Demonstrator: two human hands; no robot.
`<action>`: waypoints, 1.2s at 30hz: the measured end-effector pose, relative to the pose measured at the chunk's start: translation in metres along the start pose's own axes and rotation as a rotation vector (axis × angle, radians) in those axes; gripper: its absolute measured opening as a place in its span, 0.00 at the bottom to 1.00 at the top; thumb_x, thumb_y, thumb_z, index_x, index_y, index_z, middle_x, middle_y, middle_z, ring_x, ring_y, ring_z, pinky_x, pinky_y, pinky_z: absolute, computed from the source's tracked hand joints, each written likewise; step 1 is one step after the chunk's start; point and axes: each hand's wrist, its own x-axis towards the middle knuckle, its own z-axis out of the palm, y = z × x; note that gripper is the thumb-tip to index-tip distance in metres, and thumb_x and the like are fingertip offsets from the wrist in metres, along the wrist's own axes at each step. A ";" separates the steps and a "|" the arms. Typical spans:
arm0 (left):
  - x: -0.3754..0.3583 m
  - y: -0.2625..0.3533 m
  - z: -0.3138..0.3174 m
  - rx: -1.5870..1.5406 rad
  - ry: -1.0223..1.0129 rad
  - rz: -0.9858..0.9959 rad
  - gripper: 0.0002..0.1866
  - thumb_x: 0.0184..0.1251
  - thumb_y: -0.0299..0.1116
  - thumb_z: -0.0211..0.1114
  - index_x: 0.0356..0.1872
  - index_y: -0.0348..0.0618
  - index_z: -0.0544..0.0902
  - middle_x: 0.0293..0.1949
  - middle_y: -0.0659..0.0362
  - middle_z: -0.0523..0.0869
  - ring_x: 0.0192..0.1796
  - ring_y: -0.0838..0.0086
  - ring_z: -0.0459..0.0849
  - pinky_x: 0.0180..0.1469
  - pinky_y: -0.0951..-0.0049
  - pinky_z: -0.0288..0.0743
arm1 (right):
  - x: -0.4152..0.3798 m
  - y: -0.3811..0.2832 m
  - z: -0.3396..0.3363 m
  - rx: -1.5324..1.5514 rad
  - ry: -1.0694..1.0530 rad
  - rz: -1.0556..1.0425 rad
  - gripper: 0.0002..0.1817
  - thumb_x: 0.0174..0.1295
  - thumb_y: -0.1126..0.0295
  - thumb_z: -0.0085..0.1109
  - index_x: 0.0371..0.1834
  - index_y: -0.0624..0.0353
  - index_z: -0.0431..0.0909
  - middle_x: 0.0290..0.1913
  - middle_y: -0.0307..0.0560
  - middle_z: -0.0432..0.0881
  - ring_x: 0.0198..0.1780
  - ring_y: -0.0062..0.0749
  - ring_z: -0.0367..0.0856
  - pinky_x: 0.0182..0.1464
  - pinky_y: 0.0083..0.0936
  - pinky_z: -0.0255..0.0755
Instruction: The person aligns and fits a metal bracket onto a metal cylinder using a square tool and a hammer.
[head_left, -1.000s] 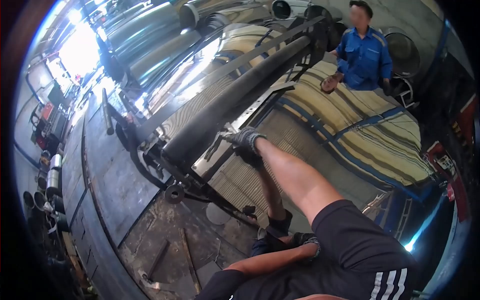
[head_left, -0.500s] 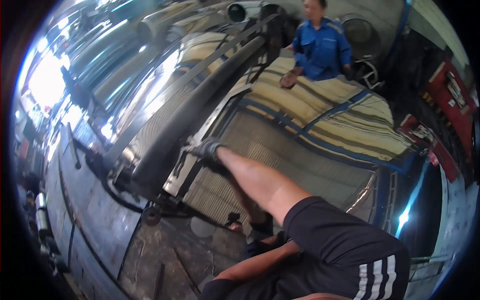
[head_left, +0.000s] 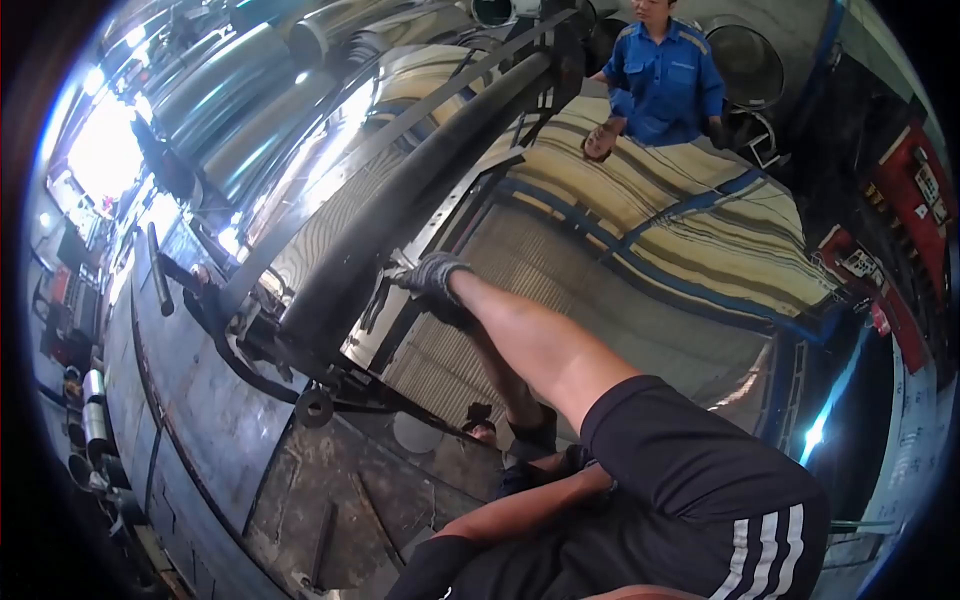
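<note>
Right now, from where I stand, the right hand [head_left: 438, 282] is reaching out in a grey glove to the side of the long dark roller [head_left: 430, 180], over the glossy metal sheet [head_left: 580, 300]. The sheet spreads out beside the roller, its surface mirroring yellow and blue bands along with the reaching arm. A slim dark piece [head_left: 376, 305] shows just beyond the glove, between it and the roller; whether the fingers are clamped on it or merely near it, I cannot tell. The left forearm [head_left: 530, 507] is bent across the body, and its hand is hidden behind the black sleeve [head_left: 700, 460], so that grip cannot be read.

As I judge it, the step in hand is handwork at the sheet, close by the roller. Any move from here calls for a steady wrist and fingers kept well clear of the roller's surface.

Toward the far end of the roller, a co-worker in a blue shirt [head_left: 665, 85] stands beyond the sheet, apart from the reaching arm. A round piece with a hole [head_left: 314, 408] sits below the roller's near end, and rolled metal [head_left: 235, 95] lies behind the roller.
</note>
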 end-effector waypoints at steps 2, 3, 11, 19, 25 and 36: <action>-0.002 0.003 0.002 -0.001 -0.007 -0.006 0.08 0.62 0.39 0.73 0.34 0.49 0.88 0.36 0.53 0.89 0.39 0.57 0.87 0.48 0.50 0.81 | 0.000 0.004 -0.002 -0.022 -0.064 -0.008 0.37 0.54 0.28 0.64 0.32 0.58 0.90 0.26 0.43 0.88 0.28 0.32 0.86 0.36 0.37 0.80; -0.001 0.005 0.003 0.000 -0.009 -0.002 0.08 0.62 0.39 0.73 0.34 0.48 0.88 0.36 0.53 0.89 0.39 0.56 0.87 0.48 0.50 0.81 | -0.007 0.004 -0.004 -0.029 -0.086 -0.009 0.37 0.55 0.28 0.64 0.32 0.58 0.90 0.26 0.43 0.88 0.28 0.32 0.86 0.36 0.37 0.80; 0.003 0.022 0.012 -0.016 0.033 0.026 0.08 0.63 0.39 0.72 0.34 0.48 0.88 0.36 0.53 0.89 0.39 0.56 0.87 0.48 0.49 0.81 | -0.054 -0.006 -0.016 0.613 -0.225 0.217 0.24 0.61 0.41 0.70 0.27 0.50 0.79 0.22 0.40 0.78 0.20 0.28 0.73 0.22 0.33 0.68; 0.034 0.030 0.005 -0.010 0.050 0.221 0.08 0.65 0.39 0.72 0.34 0.47 0.87 0.35 0.52 0.88 0.39 0.55 0.86 0.48 0.48 0.80 | -0.064 0.046 -0.031 0.601 -0.404 0.274 0.20 0.59 0.50 0.75 0.31 0.56 0.84 0.26 0.41 0.84 0.27 0.28 0.80 0.32 0.29 0.77; 0.057 0.028 -0.001 0.013 0.016 0.496 0.08 0.66 0.38 0.72 0.33 0.46 0.87 0.35 0.52 0.88 0.39 0.54 0.86 0.49 0.48 0.80 | -0.214 0.087 -0.072 0.375 -0.151 0.090 0.23 0.56 0.46 0.76 0.34 0.57 0.86 0.27 0.41 0.86 0.28 0.25 0.83 0.29 0.26 0.77; 0.056 0.041 -0.005 -0.912 0.343 1.302 0.12 0.60 0.44 0.76 0.30 0.50 0.85 0.31 0.53 0.86 0.33 0.50 0.82 0.38 0.52 0.78 | -0.410 0.202 -0.088 0.377 0.077 0.293 0.24 0.61 0.48 0.72 0.22 0.57 0.81 0.18 0.41 0.80 0.17 0.23 0.75 0.18 0.26 0.66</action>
